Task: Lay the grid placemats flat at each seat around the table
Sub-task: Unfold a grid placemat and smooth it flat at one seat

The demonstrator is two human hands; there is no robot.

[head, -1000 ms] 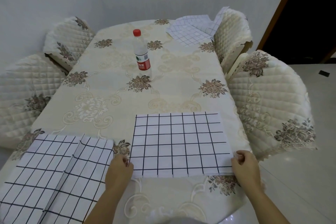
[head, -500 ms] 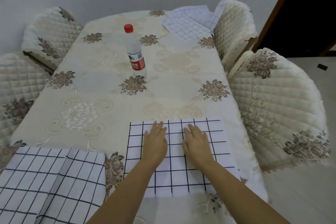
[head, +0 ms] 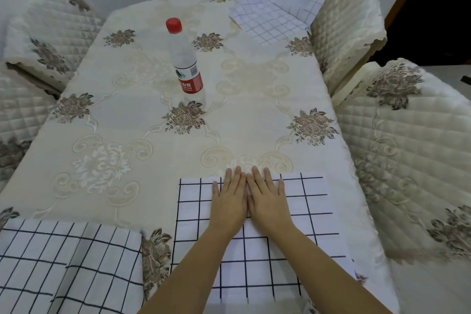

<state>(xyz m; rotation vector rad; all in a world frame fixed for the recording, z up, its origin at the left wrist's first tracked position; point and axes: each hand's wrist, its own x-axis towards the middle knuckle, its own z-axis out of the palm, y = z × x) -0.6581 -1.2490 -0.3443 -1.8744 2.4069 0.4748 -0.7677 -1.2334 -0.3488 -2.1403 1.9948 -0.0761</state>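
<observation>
The rectangular table (head: 127, 115), draped in cream floral-embroidered cloth, has four quilted chairs (head: 407, 160) round it. There are three white grid-lined cloth mats: the near placemat (head: 305, 224) flat at the front edge, a creased placemat (head: 63, 262) at near left, and a rumpled placemat (head: 270, 20) at far right. One red-capped plastic bottle (head: 186, 64) stands upright mid-table. The left hand (head: 229, 204) and right hand (head: 267, 201) press flat, fingers straight, on the near placemat

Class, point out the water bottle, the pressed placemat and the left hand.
water bottle (head: 190, 79), head view, red label.
pressed placemat (head: 314, 205), head view, bare right part.
left hand (head: 229, 205), head view, its back.
</observation>
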